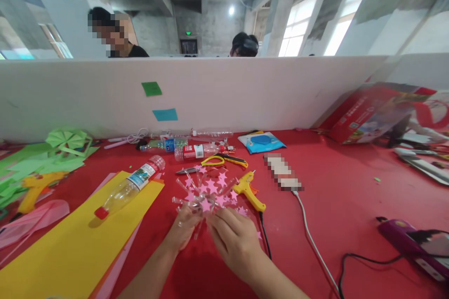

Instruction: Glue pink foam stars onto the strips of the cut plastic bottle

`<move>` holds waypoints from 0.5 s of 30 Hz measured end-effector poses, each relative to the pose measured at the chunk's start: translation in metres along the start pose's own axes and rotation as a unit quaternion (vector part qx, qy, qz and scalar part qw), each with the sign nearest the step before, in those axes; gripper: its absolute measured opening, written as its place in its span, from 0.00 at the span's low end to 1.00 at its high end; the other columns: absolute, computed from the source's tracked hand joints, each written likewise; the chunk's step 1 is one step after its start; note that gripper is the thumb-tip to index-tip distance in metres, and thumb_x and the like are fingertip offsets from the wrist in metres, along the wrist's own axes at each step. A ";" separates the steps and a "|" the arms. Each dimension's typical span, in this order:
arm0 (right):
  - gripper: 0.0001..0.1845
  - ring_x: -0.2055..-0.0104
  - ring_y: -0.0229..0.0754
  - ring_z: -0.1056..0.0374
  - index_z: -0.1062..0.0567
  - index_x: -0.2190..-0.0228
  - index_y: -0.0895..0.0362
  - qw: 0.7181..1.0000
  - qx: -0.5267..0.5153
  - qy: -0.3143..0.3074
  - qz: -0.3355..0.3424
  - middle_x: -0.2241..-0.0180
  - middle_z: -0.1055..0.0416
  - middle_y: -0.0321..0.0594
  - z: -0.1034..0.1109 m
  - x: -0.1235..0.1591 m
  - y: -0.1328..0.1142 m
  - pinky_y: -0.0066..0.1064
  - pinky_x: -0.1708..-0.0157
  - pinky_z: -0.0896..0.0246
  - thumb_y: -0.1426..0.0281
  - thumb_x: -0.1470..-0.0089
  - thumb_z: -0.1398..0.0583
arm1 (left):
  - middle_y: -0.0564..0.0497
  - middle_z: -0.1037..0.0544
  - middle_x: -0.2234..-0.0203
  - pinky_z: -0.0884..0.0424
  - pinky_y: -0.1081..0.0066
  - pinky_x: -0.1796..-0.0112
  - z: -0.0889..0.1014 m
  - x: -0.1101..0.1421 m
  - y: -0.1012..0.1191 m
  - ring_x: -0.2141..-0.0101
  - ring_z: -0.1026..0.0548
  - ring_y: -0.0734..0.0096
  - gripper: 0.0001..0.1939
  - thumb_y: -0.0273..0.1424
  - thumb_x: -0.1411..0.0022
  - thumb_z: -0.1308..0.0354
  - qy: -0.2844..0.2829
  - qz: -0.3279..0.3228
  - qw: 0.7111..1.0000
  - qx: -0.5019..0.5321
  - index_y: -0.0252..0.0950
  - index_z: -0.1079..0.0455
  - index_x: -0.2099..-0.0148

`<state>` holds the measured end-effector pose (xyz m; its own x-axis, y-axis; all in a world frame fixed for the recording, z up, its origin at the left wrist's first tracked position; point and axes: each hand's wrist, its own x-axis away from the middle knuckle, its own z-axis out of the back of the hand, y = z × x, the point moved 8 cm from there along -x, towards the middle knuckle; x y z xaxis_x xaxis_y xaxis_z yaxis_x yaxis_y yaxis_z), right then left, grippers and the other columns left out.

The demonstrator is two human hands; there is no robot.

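A clear plastic bottle piece cut into splayed strips sits in front of me, with several pink paper stars on its strips. My left hand is closed around its lower left side and holds it. My right hand is closed, fingertips pinched at the lower edge of a pink star near the middle. The fingertips partly hide that contact. Just right of the strips lies a yellow glue gun. Beyond them are yellow-handled scissors and a utility knife.
A bottle with a red cap lies on yellow paper at left. Green paper pieces, another glue gun, a wipes pack, a white cable, a purple device and a red bag surround the work. A white partition stands behind.
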<state>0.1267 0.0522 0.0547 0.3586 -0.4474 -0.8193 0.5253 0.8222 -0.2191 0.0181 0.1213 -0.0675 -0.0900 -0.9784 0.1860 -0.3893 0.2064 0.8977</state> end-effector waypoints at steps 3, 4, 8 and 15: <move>0.12 0.73 0.40 0.35 0.27 0.66 0.59 0.999 0.006 -0.043 0.000 0.72 0.28 0.41 -0.009 0.001 -0.003 0.30 0.76 0.40 0.77 0.40 0.50 | 0.49 0.22 0.69 0.29 0.69 0.64 0.000 0.000 0.002 0.66 0.25 0.67 0.13 0.33 0.50 0.33 -0.017 -0.002 1.000 0.003 0.33 0.27 0.63; 0.11 0.72 0.40 0.34 0.27 0.65 0.60 0.999 0.009 -0.053 0.001 0.71 0.27 0.42 -0.011 0.002 -0.003 0.31 0.76 0.38 0.77 0.41 0.50 | 0.51 0.22 0.73 0.30 0.70 0.65 0.001 0.000 0.002 0.69 0.26 0.69 0.13 0.32 0.55 0.31 -0.015 -0.005 1.000 0.009 0.33 0.27 0.67; 0.15 0.72 0.41 0.34 0.29 0.57 0.59 0.998 -0.003 -0.034 0.043 0.69 0.27 0.43 0.001 0.008 -0.009 0.31 0.74 0.37 0.79 0.45 0.48 | 0.55 0.25 0.79 0.32 0.73 0.67 0.006 -0.001 0.003 0.74 0.28 0.74 0.11 0.30 0.57 0.30 0.000 -0.013 0.999 0.033 0.34 0.28 0.72; 0.17 0.65 0.42 0.35 0.28 0.59 0.59 0.996 -0.009 0.088 -0.029 0.66 0.30 0.45 0.037 0.007 0.022 0.35 0.67 0.35 0.83 0.49 0.46 | 0.54 0.24 0.75 0.34 0.75 0.69 0.018 -0.007 0.014 0.75 0.31 0.78 0.12 0.29 0.57 0.30 0.029 -0.048 0.997 0.051 0.34 0.25 0.67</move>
<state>0.1691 0.0540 0.0638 0.1865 -0.4276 -0.8845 0.5271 0.8033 -0.2772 -0.0031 0.1317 -0.0631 0.0044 -0.9920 0.1262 -0.4850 0.1083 0.8678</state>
